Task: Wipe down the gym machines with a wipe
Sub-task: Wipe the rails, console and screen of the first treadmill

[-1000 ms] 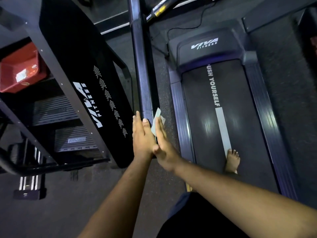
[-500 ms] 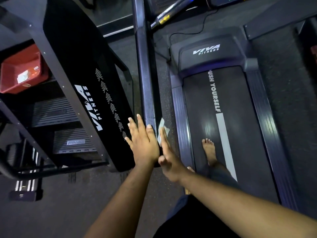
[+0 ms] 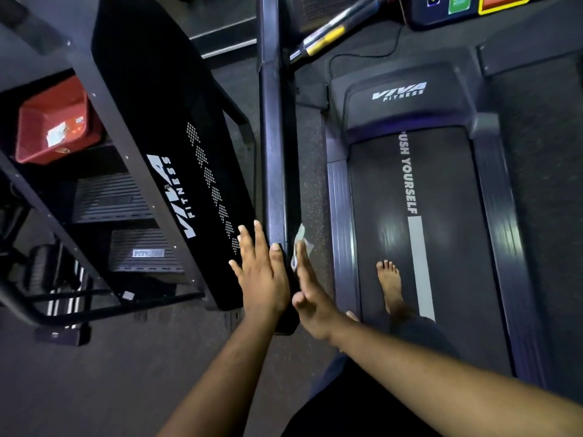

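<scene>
Both flat hands, left hand [image 3: 263, 280] and right hand [image 3: 310, 298], lower on the upright [image 3: 276, 152], wipe [image 3: 298, 244] still pressed.

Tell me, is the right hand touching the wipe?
Touching. The head view shows the right hand pressing the wipe flat against the treadmill's upright bar, fingers straight.

red bin [image 3: 50, 121] | black cable [image 3: 362, 55] | speckled floor [image 3: 94, 373]
</scene>
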`<state>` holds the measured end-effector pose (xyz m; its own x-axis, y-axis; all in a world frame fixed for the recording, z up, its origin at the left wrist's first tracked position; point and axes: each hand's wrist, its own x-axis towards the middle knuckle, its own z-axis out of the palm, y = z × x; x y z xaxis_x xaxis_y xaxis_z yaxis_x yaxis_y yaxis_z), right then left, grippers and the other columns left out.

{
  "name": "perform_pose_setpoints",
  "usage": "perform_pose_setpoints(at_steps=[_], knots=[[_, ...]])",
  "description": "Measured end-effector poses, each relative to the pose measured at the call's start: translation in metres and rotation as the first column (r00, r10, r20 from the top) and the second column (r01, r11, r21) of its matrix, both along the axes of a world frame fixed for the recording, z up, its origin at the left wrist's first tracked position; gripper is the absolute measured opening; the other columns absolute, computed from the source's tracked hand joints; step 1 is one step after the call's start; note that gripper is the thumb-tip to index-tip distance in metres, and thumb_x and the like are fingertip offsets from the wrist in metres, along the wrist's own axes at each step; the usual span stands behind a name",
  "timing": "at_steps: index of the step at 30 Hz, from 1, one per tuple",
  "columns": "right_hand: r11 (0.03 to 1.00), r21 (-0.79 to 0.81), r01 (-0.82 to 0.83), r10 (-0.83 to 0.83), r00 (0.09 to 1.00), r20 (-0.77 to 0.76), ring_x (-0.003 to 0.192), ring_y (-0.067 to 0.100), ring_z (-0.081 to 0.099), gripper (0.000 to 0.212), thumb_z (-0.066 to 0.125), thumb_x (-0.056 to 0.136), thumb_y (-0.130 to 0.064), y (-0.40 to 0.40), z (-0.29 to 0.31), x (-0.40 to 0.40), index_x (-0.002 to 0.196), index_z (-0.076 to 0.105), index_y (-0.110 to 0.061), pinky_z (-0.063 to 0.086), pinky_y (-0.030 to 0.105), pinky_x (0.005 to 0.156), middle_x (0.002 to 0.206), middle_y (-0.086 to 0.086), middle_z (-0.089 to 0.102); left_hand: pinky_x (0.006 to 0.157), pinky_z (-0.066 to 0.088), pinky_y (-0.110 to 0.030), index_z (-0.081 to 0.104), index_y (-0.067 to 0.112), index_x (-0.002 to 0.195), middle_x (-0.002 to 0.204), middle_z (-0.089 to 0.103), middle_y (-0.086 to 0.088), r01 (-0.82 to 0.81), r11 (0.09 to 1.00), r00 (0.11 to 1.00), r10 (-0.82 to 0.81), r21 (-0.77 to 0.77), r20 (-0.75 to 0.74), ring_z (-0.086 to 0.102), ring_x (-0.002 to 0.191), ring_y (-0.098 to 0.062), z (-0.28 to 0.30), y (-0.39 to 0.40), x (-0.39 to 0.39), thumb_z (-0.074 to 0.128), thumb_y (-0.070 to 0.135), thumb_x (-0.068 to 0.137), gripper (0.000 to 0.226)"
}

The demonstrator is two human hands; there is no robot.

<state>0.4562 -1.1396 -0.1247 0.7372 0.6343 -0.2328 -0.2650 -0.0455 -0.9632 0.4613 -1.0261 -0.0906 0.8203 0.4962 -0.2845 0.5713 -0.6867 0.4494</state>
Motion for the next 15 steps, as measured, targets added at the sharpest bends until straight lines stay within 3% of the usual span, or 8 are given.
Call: perform_pose_setpoints(at_steps=[4, 6, 9, 13, 15], knots=[[0.991, -0.068, 0.118, -0.128, 0.976, -0.175, 0.15, 0.001, -0.007, 0.144, 0.015, 0.052, -0.108, 0.014, 0.001, 0.05, 0.158, -0.014, -0.016, 0.0, 0.007, 0.118, 0.167, 0.001, -0.017, 0.124, -0.008, -0.051, 0.004, 0.037, 0.162, 0.171, -0.01, 0.007, 0.001, 1.0, 1.0, -0.001, 0.009, 0.0, -0.008, 0.156, -0.008, -0.001, 0.002, 0.011, 0.015, 0.056, 0.101, 0.065], [0.981, -0.097, 0.167, -0.177, 0.977, -0.115, 0.152, 0.006, -0.004, 0.14, 0.013, 0.055, -0.107, 0.025, 0.014, 0.092, 0.158, -0.01, -0.015, 0.0, 0.02, 0.124, 0.168, 0.003, -0.013, 0.124, -0.008, -0.053, 0.004, 0.037, 0.162, 0.171, -0.01, 0.005, -0.011, 1.0, 1.0, 0.011, 0.015, -0.011, -0.007, 0.157, -0.01, -0.001, 0.003, 0.021, 0.015, 0.056, 0.101, 0.065], [0.985, -0.072, 0.158, -0.153, 0.986, 0.06, 0.154, 0.016, -0.014, 0.13, 0.01, 0.066, -0.1, 0.035, 0.029, 0.112, 0.158, -0.008, -0.009, -0.005, 0.041, 0.127, 0.167, 0.007, -0.016, 0.124, -0.006, -0.055, 0.004, 0.036, 0.162, 0.171, -0.01, 0.004, -0.018, 1.0, 0.999, 0.019, 0.007, -0.028, -0.005, 0.157, -0.013, 0.0, 0.005, 0.033, 0.008, 0.064, 0.094, 0.073], [0.998, -0.055, 0.024, -0.012, 0.976, 0.219, 0.153, 0.023, -0.021, 0.123, 0.011, 0.076, -0.093, 0.019, 0.018, 0.067, 0.158, -0.009, -0.004, -0.006, 0.052, 0.125, 0.165, 0.011, -0.023, 0.125, -0.005, -0.057, -0.002, 0.036, 0.161, 0.17, -0.013, 0.004, 0.008, 1.0, 0.998, -0.007, 0.017, -0.067, -0.007, 0.157, -0.014, 0.001, 0.006, 0.039, 0.014, 0.057, 0.097, 0.069], [0.997, -0.073, -0.002, 0.017, 0.978, 0.206, 0.153, 0.022, -0.022, 0.122, 0.013, 0.075, -0.094, 0.017, 0.008, 0.055, 0.157, -0.014, -0.007, -0.006, 0.054, 0.125, 0.164, 0.009, -0.026, 0.125, -0.005, -0.056, -0.001, 0.037, 0.161, 0.17, -0.012, 0.006, -0.009, 1.0, 0.998, 0.01, 0.01, -0.055, -0.009, 0.156, -0.011, 0.0, 0.007, 0.04, 0.015, 0.053, 0.099, 0.066]])
